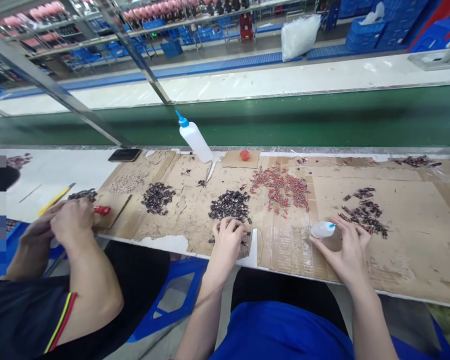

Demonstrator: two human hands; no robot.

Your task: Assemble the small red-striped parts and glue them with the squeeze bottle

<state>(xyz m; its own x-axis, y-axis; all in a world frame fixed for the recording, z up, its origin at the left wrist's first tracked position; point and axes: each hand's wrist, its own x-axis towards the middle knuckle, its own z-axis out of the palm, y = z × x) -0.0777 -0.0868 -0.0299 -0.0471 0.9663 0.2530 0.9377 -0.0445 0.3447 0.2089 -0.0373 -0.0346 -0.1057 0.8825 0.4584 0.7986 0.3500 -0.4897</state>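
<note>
Small squeeze bottle [322,229], smooth white plastic, in right hand [347,250]; left hand [228,240] pinching dark parts [230,205]

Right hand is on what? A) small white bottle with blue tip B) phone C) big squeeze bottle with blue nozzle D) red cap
A: the right hand has its fingers round the small white bottle lying on the cardboard; the big squeeze bottle stands apart.

Cardboard-covered bench [416,260], small-part heaps [230,205]
</note>
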